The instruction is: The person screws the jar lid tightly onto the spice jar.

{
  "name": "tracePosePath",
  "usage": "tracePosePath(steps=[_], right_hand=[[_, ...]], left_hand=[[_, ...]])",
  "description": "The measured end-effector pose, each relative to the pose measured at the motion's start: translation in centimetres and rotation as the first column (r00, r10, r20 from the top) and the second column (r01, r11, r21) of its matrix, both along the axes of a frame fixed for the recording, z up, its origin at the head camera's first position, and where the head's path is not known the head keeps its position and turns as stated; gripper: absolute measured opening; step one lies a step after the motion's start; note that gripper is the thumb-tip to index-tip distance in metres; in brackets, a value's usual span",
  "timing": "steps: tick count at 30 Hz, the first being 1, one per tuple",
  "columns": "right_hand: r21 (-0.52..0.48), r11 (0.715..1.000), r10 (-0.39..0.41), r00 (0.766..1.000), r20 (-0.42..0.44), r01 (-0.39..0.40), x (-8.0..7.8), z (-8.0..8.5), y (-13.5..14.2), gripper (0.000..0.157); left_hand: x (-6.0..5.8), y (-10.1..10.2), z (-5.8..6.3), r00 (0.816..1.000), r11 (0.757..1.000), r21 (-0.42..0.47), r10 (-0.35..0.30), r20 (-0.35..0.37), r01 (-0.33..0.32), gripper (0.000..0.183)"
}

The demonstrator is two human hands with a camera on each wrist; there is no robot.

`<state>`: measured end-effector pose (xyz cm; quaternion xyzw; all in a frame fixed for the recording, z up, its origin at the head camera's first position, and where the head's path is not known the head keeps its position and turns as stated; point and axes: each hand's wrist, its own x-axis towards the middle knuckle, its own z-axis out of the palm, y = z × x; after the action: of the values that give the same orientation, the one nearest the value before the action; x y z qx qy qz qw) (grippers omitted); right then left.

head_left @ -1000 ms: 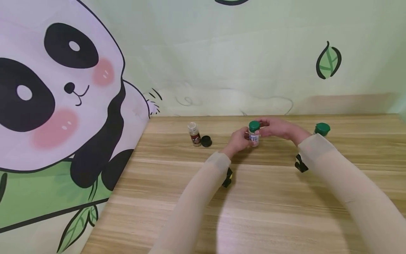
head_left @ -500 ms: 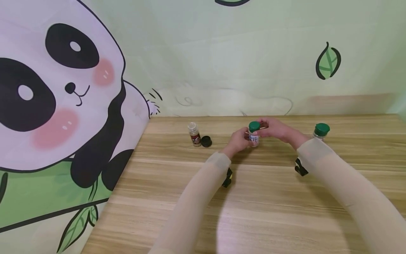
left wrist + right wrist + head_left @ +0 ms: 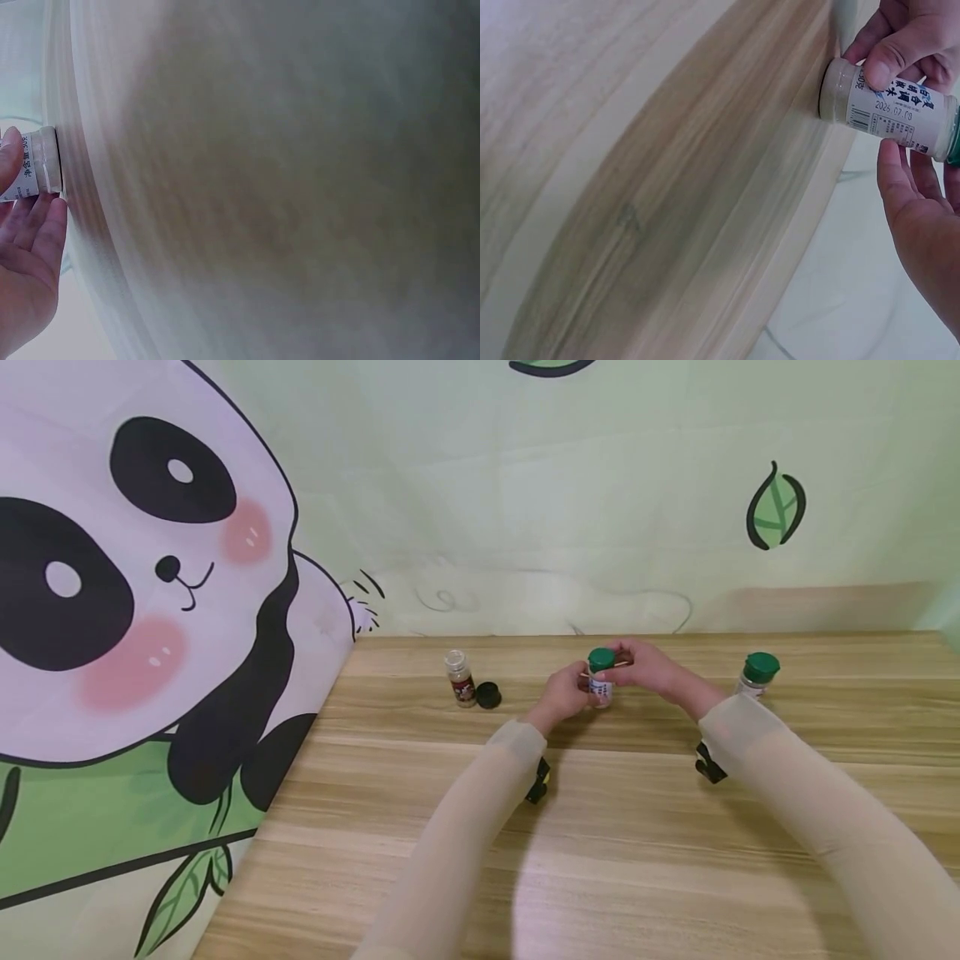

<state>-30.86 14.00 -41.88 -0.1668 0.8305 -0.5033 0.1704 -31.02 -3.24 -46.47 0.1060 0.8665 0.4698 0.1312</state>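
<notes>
A small seasoning bottle (image 3: 601, 687) with a white label and a green cap (image 3: 602, 657) stands upright on the wooden table between both hands. My left hand (image 3: 561, 697) grips its lower body, the thumb laid across the label in the right wrist view. My right hand (image 3: 651, 673) holds its upper part, thumb in front just under the cap and fingers behind. The label (image 3: 900, 112) with its printed date faces the right wrist camera. Seen from the left wrist, the bottle's base (image 3: 49, 160) is right at the tabletop.
Left of the hands stands an uncapped clear bottle (image 3: 461, 681) with a dark red label, a black cap (image 3: 488, 695) beside it. Another green-capped bottle (image 3: 761, 670) stands at the right, partly behind the right sleeve (image 3: 750, 727). A panda-print backdrop (image 3: 495, 527) rises behind the table.
My right thumb has shifted left across the bottle just below the cap. The right forearm has moved slightly left and down, uncovering more of the right-hand bottle. My left hand keeps its grip.
</notes>
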Motion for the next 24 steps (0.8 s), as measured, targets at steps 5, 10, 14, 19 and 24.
tracePosePath(steps=[5,10,14,19,24], right_hand=[[0.015,1.0,-0.009,1.0,-0.013,0.009,0.0,-0.2,-0.1,0.048],[0.029,0.999,-0.022,0.999,-0.034,0.023,0.0,-0.2,-0.2,0.046],[0.035,0.999,-0.016,0.999,-0.034,0.017,0.0,-0.2,-0.2,0.047],[0.046,0.994,0.094,0.995,0.032,-0.096,-0.4,0.3,0.4,0.058],[0.06,0.973,0.215,0.97,0.116,-0.222,-1.0,1.2,1.2,0.062]], left_hand=[[0.0,0.0,-0.1,1.0,1.0,0.001,-0.001,0.004,0.001,0.031],[-0.1,-0.1,-0.2,1.0,1.0,-0.003,-0.004,-0.001,0.004,0.03],[0.0,-0.1,0.0,1.0,1.0,-0.019,-0.001,-0.01,0.001,0.029],[0.1,-0.1,0.1,1.0,1.0,-0.016,-0.005,-0.005,0.005,0.032],[0.0,0.0,0.0,1.0,1.0,-0.003,0.0,-0.003,0.0,0.035]])
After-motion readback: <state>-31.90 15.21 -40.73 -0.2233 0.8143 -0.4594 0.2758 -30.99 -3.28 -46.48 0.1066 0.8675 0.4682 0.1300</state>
